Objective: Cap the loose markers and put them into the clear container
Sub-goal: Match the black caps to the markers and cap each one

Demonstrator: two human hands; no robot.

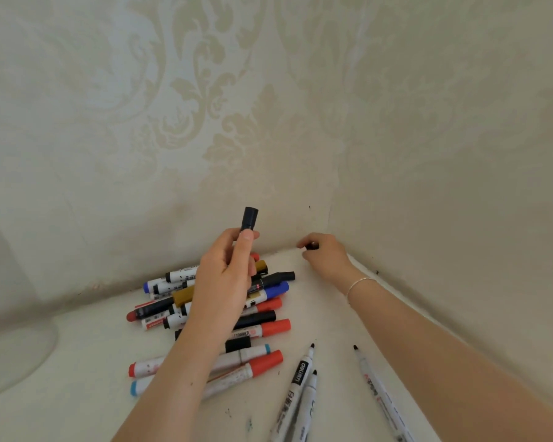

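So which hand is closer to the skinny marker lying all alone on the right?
The right hand. It reaches toward the wall corner, up-table from the lone thin marker, whose forearm passes beside it. The left hand is farther, over the marker pile, holding a black-capped marker.

The worktop (326, 317) runs into a corner where two walls meet. A pile of markers (211, 317) lies near the middle, just before the back wall (141, 122), the markers stacked across one another. The left hand (227, 275) hovers over the pile, holding a marker (249, 218) upright above it. To the right, at the corner, the right hand (324, 253) rests just beside the side wall (460, 186) with a small cap (312, 246) in its fingers. Three uncapped markers (300, 378) lie nearer the viewer, right of the pile, tips pointing away. The clear container (10, 330) stands at the far left edge of the worktop.
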